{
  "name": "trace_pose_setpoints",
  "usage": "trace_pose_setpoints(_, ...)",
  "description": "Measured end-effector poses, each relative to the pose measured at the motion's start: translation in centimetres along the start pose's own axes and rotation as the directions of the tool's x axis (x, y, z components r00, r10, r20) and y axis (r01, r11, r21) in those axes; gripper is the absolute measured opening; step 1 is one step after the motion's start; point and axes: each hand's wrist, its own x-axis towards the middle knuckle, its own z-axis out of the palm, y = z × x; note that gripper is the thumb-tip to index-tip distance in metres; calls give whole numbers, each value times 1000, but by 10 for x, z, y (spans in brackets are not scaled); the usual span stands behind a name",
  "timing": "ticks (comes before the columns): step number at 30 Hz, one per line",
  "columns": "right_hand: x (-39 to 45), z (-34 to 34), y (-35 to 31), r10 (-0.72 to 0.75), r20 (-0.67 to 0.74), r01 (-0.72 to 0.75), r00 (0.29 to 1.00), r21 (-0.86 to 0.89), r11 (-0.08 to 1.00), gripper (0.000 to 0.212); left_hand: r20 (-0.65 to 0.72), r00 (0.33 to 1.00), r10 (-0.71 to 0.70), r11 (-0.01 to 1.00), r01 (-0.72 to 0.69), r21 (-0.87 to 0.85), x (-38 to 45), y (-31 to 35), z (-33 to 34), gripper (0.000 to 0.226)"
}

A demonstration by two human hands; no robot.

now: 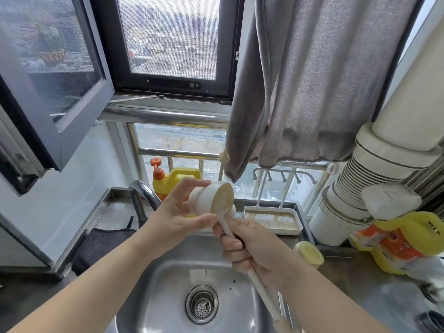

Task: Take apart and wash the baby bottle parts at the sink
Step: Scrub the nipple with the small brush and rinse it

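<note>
- Over the steel sink (168, 272), just above the middle of the frame, the person's left hand (177, 212) grasps a white bottle part (204, 195), fingers curled over its top and thumb under its rim, with its open mouth tilted toward the right.
- Which part it is I cannot say for sure; it looks like a cap or collar, separate from any bottle body.
- The right hand (249, 246) is clenched around the long pale handle of a bottle brush (240, 246), which runs from the lower right up to the centre; its yellowish sponge head fills the mouth of the part.
- So the step in hand, as I judge it, is scrubbing the inside of this one piece, the taking apart being at least partly done.
- No water runs from the faucet (141, 191) at centre left, and the basin around the drain (201, 304) holds no other pieces.
- A small yellow round piece (310, 253) lies on the counter right of the sink; whether it belongs to the bottle is unclear.
- A white drying tray (271, 207) sits behind the sink at centre right, and a yellow detergent bottle (177, 176) stands beyond the faucet.
- Next, I'd reckon, the brush needs twisting inside the part while the left hand holds firm, then a rinse under the faucet, which means freeing a hand to turn it on.
- The wet, smooth plastic could slip, so the left grip wants to stay snug.
</note>
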Motion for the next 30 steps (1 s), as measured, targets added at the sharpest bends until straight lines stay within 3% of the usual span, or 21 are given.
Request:
trace_pose_setpoints(6, 1, -9, 2, -25, -56, 10, 998, -252, 968, 35, 76, 984, -161, 939, 129, 318, 5, 19, -7, 77)
trace_pose_setpoints(10, 5, -15, 2, -55, -125, 7, 991, -357, 934, 37, 169, 939, -300, 938, 258, 231, 12, 32, -8, 70)
trace_pose_setpoints(13, 7, -21, 5, -69, -160, 0, 985, -395, 918, 38, 137, 932, -337, 935, 315, 161, 16, 37, -4, 51)
trace_pose_setpoints(15, 6, -23, 6, -75, -147, 7, 986, -421, 907, 38, 109, 932, -346, 926, 320, 201, 20, 36, 1, 48)
trace_pose_setpoints(23, 2, -26, 6, -64, -114, 16, 991, -380, 925, 35, 162, 894, -418, 905, 396, 155, 30, 33, -3, 58)
trace_pose_setpoints(30, -1, -21, 11, -70, -187, -28, 980, -478, 878, 34, 59, 941, -334, 943, 333, 25, 24, 20, 4, 63)
